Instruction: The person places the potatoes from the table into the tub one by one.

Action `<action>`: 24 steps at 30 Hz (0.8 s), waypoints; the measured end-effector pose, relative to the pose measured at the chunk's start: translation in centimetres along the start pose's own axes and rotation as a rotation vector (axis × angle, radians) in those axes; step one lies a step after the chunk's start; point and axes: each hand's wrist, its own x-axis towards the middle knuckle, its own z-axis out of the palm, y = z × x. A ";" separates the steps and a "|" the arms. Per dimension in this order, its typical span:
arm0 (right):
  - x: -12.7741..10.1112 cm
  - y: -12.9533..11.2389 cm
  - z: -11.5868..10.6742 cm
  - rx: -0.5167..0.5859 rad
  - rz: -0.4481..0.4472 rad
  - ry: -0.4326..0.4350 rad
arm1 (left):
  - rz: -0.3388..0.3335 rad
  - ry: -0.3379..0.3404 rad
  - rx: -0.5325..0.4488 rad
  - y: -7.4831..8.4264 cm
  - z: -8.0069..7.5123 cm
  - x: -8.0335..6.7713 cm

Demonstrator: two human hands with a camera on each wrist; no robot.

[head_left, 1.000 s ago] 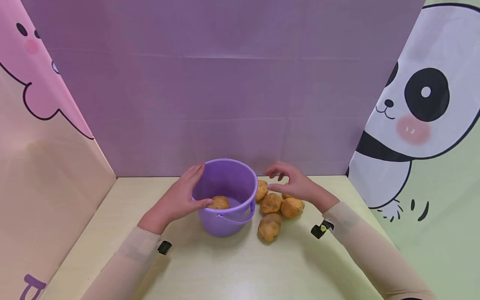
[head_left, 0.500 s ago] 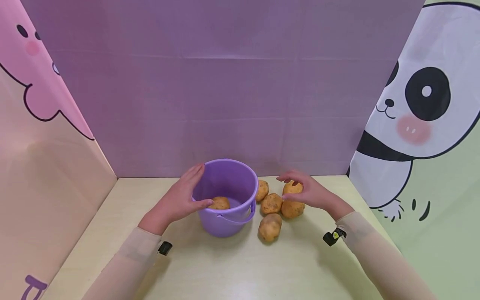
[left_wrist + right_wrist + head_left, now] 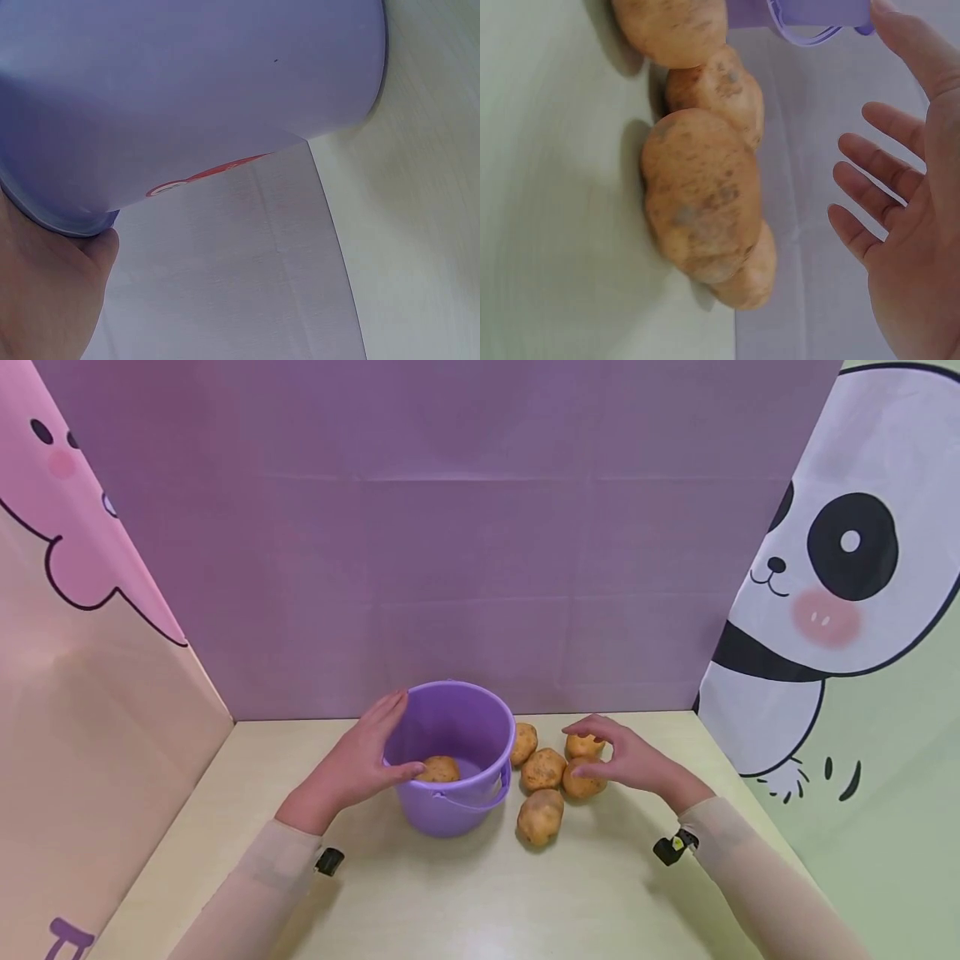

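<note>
A purple bucket [image 3: 444, 814] stands upright on the table, with one potato [image 3: 439, 768] visible inside. My left hand [image 3: 362, 756] holds its left side at the rim, thumb along the near edge and fingers toward the back. In the left wrist view, the bucket's wall [image 3: 187, 82] fills the upper part and a digit bends just outside the rim. My right hand [image 3: 633, 760] hovers by the rightmost potatoes, thumb and fingers spread apart with nothing between them. Below it lie a near potato [image 3: 584, 779] and a farther potato [image 3: 585, 746], partly covered by the hand in the head view.
More potatoes lie right of the bucket: a front potato [image 3: 540, 817], a middle potato [image 3: 543, 770] and one at the bucket's side [image 3: 524, 743]. The bucket's handle [image 3: 480, 803] hangs down on its right front. A purple backdrop [image 3: 465, 543] rises behind the table.
My right hand has moved right and toward me, away from the bucket, and lowered over the rightmost potatoes. My left hand and the bucket stay in place.
</note>
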 end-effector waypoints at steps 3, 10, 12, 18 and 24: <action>-0.4 0.8 0.3 0.009 0.016 -0.004 | -0.003 -0.001 -0.005 0.1 0.1 -0.1; -0.8 2.8 1.0 -0.025 0.034 -0.004 | -0.004 -0.002 0.000 0.1 0.1 0.0; -0.8 3.2 1.1 -0.033 0.035 -0.002 | -0.005 0.000 0.002 0.2 0.0 0.0; -1.1 3.7 1.6 -0.050 0.058 0.004 | -0.010 -0.002 0.003 0.1 0.0 0.0; -1.1 4.4 2.1 -0.076 0.062 0.011 | -0.011 0.003 -0.001 0.1 0.1 0.0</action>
